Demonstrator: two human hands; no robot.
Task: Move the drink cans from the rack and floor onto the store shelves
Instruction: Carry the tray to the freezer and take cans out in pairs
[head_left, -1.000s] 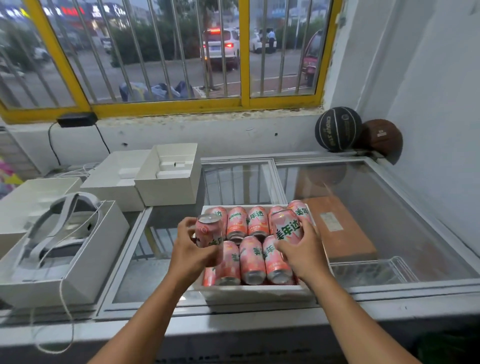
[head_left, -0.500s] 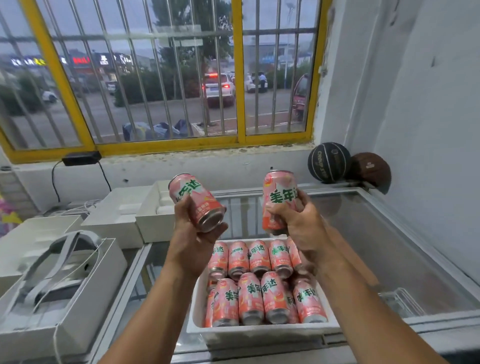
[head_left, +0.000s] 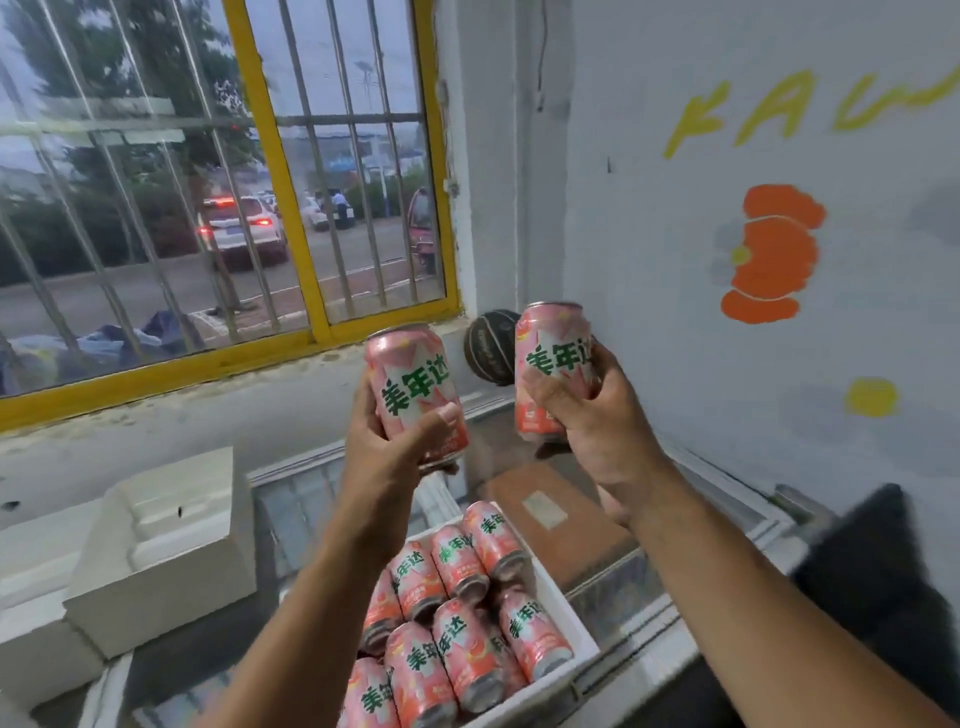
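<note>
Two pink aluminium drink cans with green lettering are up in the air in front of the person, one to each hand. The left can (head_left: 415, 395) sits in the left grip (head_left: 384, 462), fingers round its back and the thumb pressed across the lower front. The right can (head_left: 553, 364) is clasped low down by the right grip (head_left: 597, 431), fingers curled round it. Both stand roughly upright, the left one leaning a little, and they are near each other but apart. From where I stand this looks like the carrying step: the pair is lifted clear, and no store shelf shows in view. The next move, I would say, calls for turning toward the shelves and setting each can down on its base without knocking the two together. Below the forearms lies a shallow white rectangular tray (head_left: 582, 652), and in it more of the same pink cans (head_left: 462, 660) lie on their sides, packed close in rows, so plenty of the job is left. The tray rests on the glass freezer lid (head_left: 618, 587), and through the glass farther back a flat brown cardboard box (head_left: 550, 514) shows inside. To the left sits an open white cardboard box (head_left: 156, 571) with a white moulded insert in it. Far back, a dark basketball (head_left: 488, 348) rests below the yellow-framed barred window (head_left: 275, 156).
</note>
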